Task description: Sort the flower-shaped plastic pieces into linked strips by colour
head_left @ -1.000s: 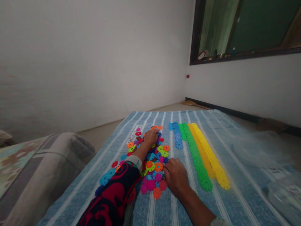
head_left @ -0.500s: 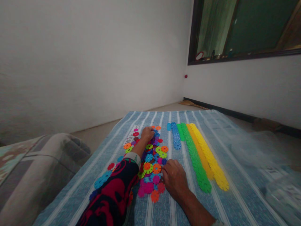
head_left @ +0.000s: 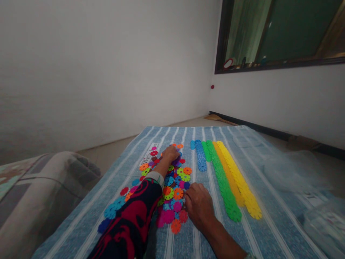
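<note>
A loose heap of colourful snowflake discs [head_left: 178,194] covers the middle of the cloth, in orange, lime, blue, pink, red and purple. My left hand [head_left: 170,154] reaches over its far end, fingers bent down among blue and purple discs; what they pinch, if anything, is hidden. At the heap's near right edge rests my right hand [head_left: 198,201], fingers curled together beside an orange disc [head_left: 178,193] and a dark blue one; its fingertips hide whatever may be between them. Right of the hands lie overlapping rows of discs: blue [head_left: 201,154], green [head_left: 223,183], orange [head_left: 234,183] and yellow [head_left: 239,180].
A striped blue cloth [head_left: 185,248] covers the table. Clear plastic bags [head_left: 323,219] lie along the right side. A fabric-covered piece of furniture [head_left: 48,187] stands at left. White walls [head_left: 107,64] and a dark-framed window [head_left: 283,32] are behind.
My left hand has shifted slightly right and nearer over the far discs. My right hand stays almost in place at the heap's edge. The disc rows look unchanged.
</note>
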The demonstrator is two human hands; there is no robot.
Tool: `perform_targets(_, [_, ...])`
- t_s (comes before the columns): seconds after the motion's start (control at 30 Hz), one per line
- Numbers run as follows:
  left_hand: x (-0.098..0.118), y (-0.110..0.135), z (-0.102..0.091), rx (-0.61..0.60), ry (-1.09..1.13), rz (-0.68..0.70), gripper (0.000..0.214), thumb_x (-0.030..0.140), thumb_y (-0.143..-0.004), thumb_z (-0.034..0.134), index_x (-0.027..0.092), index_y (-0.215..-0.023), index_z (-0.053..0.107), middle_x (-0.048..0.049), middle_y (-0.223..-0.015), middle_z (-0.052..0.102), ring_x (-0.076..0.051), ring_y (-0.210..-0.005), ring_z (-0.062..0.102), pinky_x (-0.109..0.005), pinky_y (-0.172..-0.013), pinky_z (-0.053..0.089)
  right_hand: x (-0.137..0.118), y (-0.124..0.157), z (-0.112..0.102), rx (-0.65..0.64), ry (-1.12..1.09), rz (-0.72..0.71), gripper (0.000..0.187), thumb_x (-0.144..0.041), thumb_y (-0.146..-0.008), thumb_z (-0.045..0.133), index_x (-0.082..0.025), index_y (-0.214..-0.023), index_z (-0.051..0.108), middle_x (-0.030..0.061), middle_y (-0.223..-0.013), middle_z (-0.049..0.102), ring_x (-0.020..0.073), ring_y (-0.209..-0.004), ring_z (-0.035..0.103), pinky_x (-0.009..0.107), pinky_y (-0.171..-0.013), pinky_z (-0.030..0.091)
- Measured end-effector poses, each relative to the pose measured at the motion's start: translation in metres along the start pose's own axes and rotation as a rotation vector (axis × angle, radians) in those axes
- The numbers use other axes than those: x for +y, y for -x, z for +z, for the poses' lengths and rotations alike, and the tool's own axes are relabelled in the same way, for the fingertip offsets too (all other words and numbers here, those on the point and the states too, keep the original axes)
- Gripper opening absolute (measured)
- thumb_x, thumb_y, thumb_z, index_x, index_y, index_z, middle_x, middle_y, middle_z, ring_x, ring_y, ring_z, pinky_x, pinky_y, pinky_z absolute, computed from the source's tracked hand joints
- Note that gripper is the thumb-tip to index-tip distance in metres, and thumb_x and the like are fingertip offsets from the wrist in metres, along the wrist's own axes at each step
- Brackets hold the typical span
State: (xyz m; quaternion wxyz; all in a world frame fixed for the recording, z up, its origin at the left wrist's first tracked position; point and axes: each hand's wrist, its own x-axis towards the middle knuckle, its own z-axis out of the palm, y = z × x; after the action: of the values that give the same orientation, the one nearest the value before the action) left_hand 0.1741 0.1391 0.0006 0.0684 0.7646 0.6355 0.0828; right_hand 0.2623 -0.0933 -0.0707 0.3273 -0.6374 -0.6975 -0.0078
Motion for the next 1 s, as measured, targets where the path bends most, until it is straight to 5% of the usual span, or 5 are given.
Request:
perform_targets(0.3, [0.002,-0.006,0.003,0.003,0.045,-0.013,0.023,0.020,-0.063,0.074,0.018,-0.085,0.077,-0.0115,-0.093,0.077,-0.026,-0.094,0.071,-0.025,-0.072,0.050,0.001,0.001,0.003,0.018,0.000,-0.009,0.015,-0.017,-0.090,0.058,-0.023,-0.078,0.065,0.0036,-0.086,0.063,0.0205,-0.085,0.053,0.033,-0.073,0.035])
perform_targets(0.6, [-0.009,0.004,-0.002,0.074,0.347,0.013,0.014,0.019,-0.064,0.073,0.015,-0.078,0.075,-0.0031,-0.072,0.073,-0.019,-0.074,0.067,-0.025,-0.063,0.048,0.001,-0.001,0.001,0.010,-0.012,-0.002,0.015,-0.017,-0.090,0.058,-0.023,-0.079,0.066,0.0035,-0.086,0.064,0.0208,-0.086,0.053,0.033,-0.075,0.036])
perform_targets(0.87, [-0.014,0.058,-0.009,0.035,0.619,0.097,0.013,0.020,-0.062,0.074,0.012,-0.072,0.072,-0.0028,-0.065,0.069,-0.017,-0.064,0.063,-0.027,-0.059,0.049,0.001,-0.004,0.002,0.053,-0.097,0.073,0.012,-0.016,-0.087,0.058,-0.022,-0.083,0.067,0.0046,-0.086,0.066,0.0212,-0.087,0.057,0.032,-0.077,0.041])
perform_targets(1.0, [-0.019,0.099,-0.006,-0.086,0.745,0.136,0.012,0.024,-0.059,0.071,0.016,-0.066,0.068,0.0021,-0.058,0.063,-0.014,-0.059,0.058,-0.024,-0.056,0.045,0.003,-0.007,0.008,0.188,-0.309,0.209,0.027,-0.019,-0.090,0.050,-0.017,-0.114,0.063,0.0089,-0.101,0.069,0.0204,-0.091,0.063,0.031,-0.080,0.047])
